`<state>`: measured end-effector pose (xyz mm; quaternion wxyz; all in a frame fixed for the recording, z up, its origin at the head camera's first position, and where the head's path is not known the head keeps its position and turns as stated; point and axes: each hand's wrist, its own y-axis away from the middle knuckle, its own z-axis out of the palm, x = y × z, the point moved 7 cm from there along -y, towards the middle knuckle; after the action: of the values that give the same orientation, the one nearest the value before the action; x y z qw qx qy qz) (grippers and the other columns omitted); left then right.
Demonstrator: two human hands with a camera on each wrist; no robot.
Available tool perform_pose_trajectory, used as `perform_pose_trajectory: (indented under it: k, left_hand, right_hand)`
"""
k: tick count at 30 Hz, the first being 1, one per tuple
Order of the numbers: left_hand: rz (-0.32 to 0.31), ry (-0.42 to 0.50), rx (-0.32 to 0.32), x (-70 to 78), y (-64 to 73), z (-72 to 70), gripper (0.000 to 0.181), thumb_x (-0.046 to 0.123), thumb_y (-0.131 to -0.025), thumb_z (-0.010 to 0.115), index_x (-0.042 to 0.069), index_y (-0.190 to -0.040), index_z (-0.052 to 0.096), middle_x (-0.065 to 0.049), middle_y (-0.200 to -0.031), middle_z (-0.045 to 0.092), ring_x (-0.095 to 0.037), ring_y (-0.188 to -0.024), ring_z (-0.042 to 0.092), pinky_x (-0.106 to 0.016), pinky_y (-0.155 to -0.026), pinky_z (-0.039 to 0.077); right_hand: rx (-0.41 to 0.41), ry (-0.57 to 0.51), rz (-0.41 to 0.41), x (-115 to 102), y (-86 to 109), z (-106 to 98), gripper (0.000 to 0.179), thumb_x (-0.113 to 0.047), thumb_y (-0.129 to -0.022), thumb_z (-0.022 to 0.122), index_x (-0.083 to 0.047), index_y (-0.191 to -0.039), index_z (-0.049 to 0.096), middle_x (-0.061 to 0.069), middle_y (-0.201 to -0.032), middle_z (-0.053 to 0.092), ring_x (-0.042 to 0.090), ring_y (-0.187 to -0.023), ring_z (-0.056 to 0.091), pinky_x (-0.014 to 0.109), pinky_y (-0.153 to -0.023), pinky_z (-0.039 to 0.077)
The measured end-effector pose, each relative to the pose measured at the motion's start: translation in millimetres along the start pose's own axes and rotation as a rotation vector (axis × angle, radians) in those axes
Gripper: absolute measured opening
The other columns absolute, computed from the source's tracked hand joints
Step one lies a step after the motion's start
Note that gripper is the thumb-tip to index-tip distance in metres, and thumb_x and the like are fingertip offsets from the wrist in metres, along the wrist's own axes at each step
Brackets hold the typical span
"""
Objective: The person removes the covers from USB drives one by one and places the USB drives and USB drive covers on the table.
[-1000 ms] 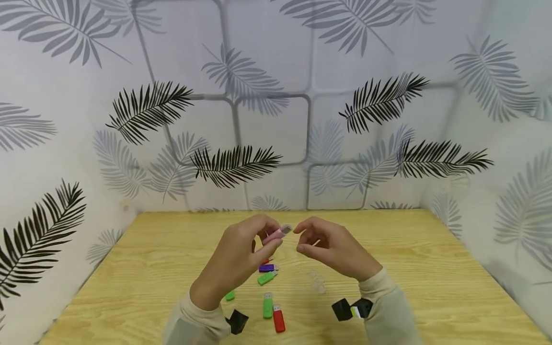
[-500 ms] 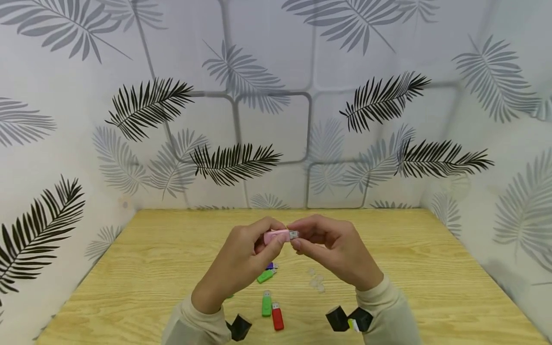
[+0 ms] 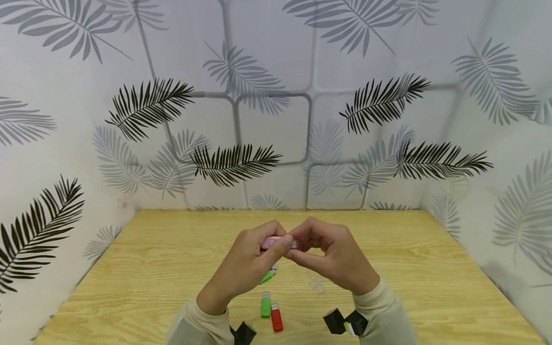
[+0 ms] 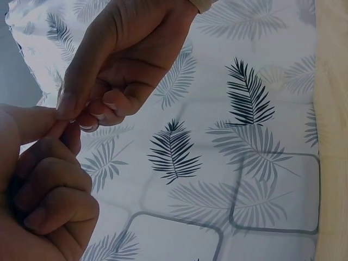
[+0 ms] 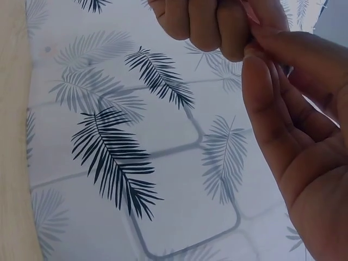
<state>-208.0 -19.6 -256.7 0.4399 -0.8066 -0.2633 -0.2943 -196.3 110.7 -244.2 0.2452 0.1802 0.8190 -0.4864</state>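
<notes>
Two hands now meet closer on the pink stick (image 3: 271, 242). A moment ago its metal end (image 3: 294, 244) poked out plainly; now fingers hide most of it. I think that means the fine work is right at that end. The left hand (image 3: 246, 261) grips the pink part. The right hand (image 3: 345, 255) pinches at the metal end, but I can't tell if it holds something tiny there too. The pink stick is up in the air, past the red stick (image 3: 277, 320). It looks short and smooth, nearly level, with a little bit of its pale, shiny end peeking out.
</notes>
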Motion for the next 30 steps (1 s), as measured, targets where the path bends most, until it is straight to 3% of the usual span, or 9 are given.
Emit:
perform_pose_trajectory:
  k: [5, 11, 13, 23, 30]
  left_hand:
    - [-0.025, 0.019, -0.008, -2.2, 0.0, 0.1, 0.023, 0.027, -0.100, 0.053, 0.012, -0.084, 0.060, 0.007, -0.058, 0.036, -0.005, -0.047, 0.031, -0.022, -0.045, 0.030]
    - [-0.004, 0.179, -0.174, 2.3, 3.5, 0.8, 0.020, 0.019, -0.103, 0.048, 0.012, -0.088, 0.060, 0.004, -0.058, 0.030, -0.008, -0.048, 0.027, -0.024, -0.047, 0.029]
    - [0.022, 0.211, -0.202, 5.9, 4.3, 0.5, 0.020, 0.016, -0.103, 0.046, 0.011, -0.090, 0.061, 0.005, -0.058, 0.030, -0.008, -0.048, 0.025, -0.025, -0.047, 0.029]
    - [0.072, 0.269, -0.211, 13.5, 3.6, -0.4, 0.025, 0.016, -0.103, 0.046, 0.004, -0.091, 0.064, 0.004, -0.055, 0.024, -0.008, -0.045, 0.019, -0.026, -0.041, 0.022]
    - [0.029, 0.266, -0.114, 15.0, 3.9, 0.9, 0.022, 0.014, -0.103, 0.047, 0.003, -0.089, 0.060, 0.004, -0.057, 0.027, -0.007, -0.045, 0.022, -0.024, -0.043, 0.023]
  right_hand:
    - [0.024, 0.073, -0.021, -1, -1.0, -1, 0.020, 0.003, -0.082, 0.073, -0.008, -0.097, 0.066, 0.007, -0.087, 0.070, 0.012, -0.067, 0.064, 0.029, -0.060, 0.056]
    - [-0.007, -0.013, -0.077, -13, 2.2, 2, 0.024, 0.011, -0.079, 0.072, -0.007, -0.095, 0.066, 0.006, -0.082, 0.068, 0.013, -0.066, 0.064, 0.029, -0.056, 0.055]
    - [-0.009, -0.030, -0.114, -18, 2.5, 2, 0.026, 0.012, -0.079, 0.072, -0.006, -0.095, 0.066, 0.007, -0.081, 0.067, 0.014, -0.067, 0.064, 0.030, -0.056, 0.055]
    - [0.002, -0.092, -0.165, -23, 2.4, 2, 0.029, 0.019, -0.075, 0.070, -0.002, -0.095, 0.065, 0.009, -0.079, 0.066, 0.014, -0.065, 0.062, 0.029, -0.053, 0.054]
    - [0.066, -0.065, -0.175, -22, 1.1, -2, 0.021, 0.012, -0.079, 0.072, 0.002, -0.096, 0.065, 0.013, -0.081, 0.067, 0.014, -0.065, 0.063, 0.029, -0.055, 0.055]
